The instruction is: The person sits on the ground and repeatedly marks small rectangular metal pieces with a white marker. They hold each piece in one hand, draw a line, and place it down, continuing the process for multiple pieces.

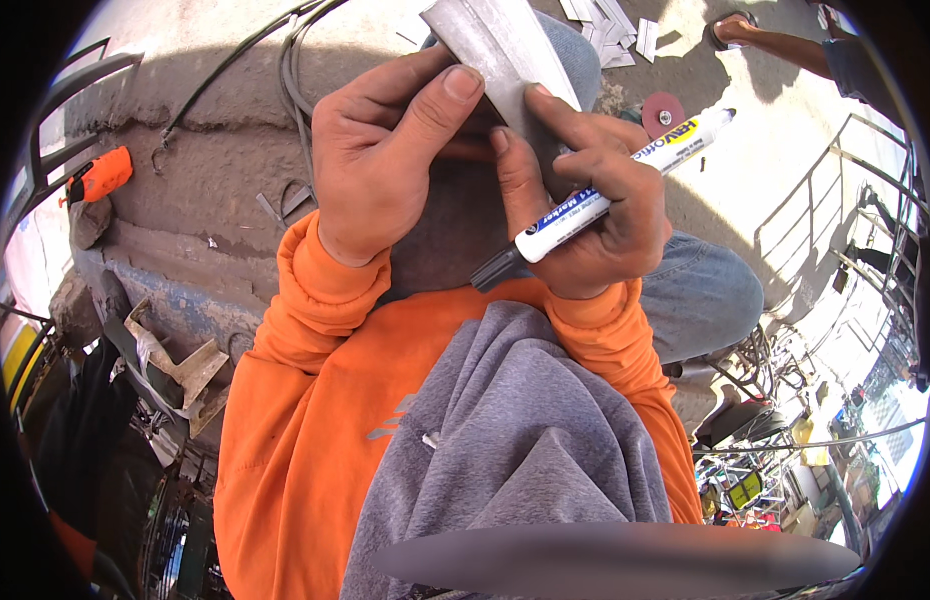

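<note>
Both hands hold a silvery metal strip in front of my chest, its far end tilted up to the left. My left hand grips its left edge, thumb on top and fingers curled beneath. On its near right side, my right hand pinches the strip between thumb and forefinger. A white marker with a dark cap also lies across that right hand, tucked among the fingers and pointing up to the right. The strip's underside is hidden.
Several flat metal pieces lie on the ground ahead, near a reddish grinding disc. Dark cables run across the ground at left, with an orange object beyond. Another person's leg is at upper right, above a metal frame.
</note>
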`<act>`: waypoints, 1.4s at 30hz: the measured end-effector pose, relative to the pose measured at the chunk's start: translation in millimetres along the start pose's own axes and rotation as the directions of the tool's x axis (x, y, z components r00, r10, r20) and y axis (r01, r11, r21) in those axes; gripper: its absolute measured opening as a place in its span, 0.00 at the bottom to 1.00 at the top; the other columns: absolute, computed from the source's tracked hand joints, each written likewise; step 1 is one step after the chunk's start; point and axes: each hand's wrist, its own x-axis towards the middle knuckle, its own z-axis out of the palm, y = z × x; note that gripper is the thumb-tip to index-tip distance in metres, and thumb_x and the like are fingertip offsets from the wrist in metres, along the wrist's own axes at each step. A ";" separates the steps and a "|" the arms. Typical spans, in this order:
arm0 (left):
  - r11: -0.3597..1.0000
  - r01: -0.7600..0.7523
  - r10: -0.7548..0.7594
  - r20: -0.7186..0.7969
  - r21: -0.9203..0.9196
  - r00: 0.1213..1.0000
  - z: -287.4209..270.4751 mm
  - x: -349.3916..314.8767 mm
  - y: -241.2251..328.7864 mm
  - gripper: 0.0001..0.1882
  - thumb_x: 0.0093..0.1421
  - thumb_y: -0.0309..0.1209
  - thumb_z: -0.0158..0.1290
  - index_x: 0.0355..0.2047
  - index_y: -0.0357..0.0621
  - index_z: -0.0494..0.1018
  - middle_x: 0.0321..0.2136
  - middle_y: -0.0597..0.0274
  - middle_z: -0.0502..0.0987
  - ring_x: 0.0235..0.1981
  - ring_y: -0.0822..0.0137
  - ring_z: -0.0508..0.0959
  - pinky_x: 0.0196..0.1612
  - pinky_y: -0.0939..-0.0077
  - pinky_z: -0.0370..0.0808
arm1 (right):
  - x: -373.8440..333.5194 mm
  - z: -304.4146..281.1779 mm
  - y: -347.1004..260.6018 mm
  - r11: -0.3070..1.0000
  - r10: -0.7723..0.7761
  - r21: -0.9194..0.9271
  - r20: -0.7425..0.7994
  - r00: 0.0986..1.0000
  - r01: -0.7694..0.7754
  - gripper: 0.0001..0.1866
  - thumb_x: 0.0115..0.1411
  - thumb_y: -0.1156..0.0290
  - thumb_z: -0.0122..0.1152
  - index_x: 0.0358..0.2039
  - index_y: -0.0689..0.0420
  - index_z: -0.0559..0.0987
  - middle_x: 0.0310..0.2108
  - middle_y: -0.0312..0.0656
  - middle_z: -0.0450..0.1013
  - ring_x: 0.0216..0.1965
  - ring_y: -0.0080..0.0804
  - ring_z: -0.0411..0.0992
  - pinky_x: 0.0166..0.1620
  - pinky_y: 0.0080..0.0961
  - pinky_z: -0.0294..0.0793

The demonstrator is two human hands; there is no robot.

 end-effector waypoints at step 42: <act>0.994 0.038 -0.030 0.073 -0.105 0.997 -9.6 -8.2 -10.8 0.16 0.67 0.29 0.49 0.48 0.27 0.71 0.39 0.48 0.80 0.39 0.62 0.82 0.43 0.70 0.83 | -1.5 -0.4 7.3 0.997 -0.076 -0.026 0.024 0.997 0.076 0.18 0.48 0.79 0.73 0.30 0.56 0.69 0.36 0.51 0.80 0.26 0.30 0.71 0.35 0.22 0.72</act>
